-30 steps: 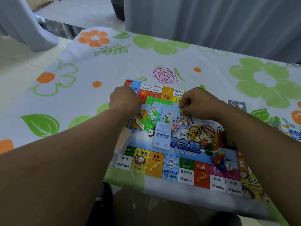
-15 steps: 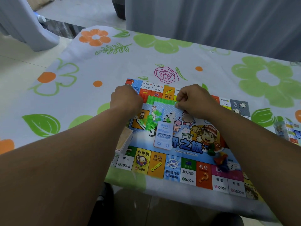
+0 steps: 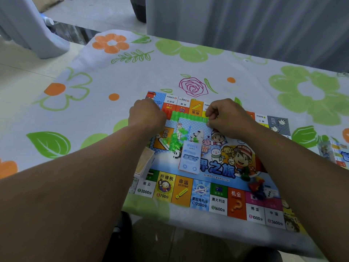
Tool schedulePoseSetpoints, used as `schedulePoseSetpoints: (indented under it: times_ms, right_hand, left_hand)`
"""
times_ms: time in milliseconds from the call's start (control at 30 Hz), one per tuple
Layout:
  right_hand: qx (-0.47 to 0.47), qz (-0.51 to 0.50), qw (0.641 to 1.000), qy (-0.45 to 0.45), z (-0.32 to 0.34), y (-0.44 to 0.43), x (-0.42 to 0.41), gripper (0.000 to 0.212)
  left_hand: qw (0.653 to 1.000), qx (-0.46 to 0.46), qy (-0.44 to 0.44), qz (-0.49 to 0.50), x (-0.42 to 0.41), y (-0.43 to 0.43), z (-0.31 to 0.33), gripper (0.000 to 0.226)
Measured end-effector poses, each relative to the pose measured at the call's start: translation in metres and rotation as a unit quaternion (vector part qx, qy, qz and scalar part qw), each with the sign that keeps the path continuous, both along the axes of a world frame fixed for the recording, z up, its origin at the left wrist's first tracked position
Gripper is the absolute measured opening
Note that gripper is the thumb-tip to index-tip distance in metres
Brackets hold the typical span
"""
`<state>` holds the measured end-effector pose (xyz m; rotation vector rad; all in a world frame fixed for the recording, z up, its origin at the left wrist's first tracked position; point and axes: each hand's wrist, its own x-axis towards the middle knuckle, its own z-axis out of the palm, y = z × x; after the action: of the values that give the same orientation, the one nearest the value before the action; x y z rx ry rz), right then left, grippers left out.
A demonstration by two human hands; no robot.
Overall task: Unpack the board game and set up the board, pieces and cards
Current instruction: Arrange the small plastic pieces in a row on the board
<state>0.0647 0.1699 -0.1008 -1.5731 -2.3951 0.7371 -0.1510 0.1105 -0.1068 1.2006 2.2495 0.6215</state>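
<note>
**Q:** Where's the board point(image 3: 222, 178), and which way does it lie?
**A:** Flat on the table point(image 3: 113, 76), long axis left to right. Its near edge slopes down to my right, close to the table's front edge. The title faces me.

**Q:** Hands?
**A:** My left hand point(image 3: 147, 114) is at the left end of the green row point(image 3: 188, 118). Its fingers are tucked under, so I can't tell if they hold anything. My right hand point(image 3: 228, 118) is at the right end, fingers curled narrow, pinching the end piece. The row runs left to right along the board's far side.

**Q:** Containers?
**A:** A colourful box point(image 3: 336, 156) at the right frame edge, contents can't tell. On the board are loose green pieces point(image 3: 174, 140), a blue card stack point(image 3: 189, 157) and a tan card stack point(image 3: 145, 161). Coloured tokens point(image 3: 256, 186) lie beside a die point(image 3: 270, 193).

**Q:** Room?
**A:** Open cloth beyond and left of the board.
</note>
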Motion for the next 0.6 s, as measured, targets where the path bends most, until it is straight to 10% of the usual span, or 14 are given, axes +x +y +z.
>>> schedulePoseSetpoints:
  times_ms: [600]
  right_hand:
    - [-0.001, 0.01, 1.0, 0.007, 0.0006, 0.0002, -0.0036, 0.017]
  left_hand:
    - [1.0, -0.001, 0.004, -0.001, 0.0, 0.0003, -0.0003, 0.031]
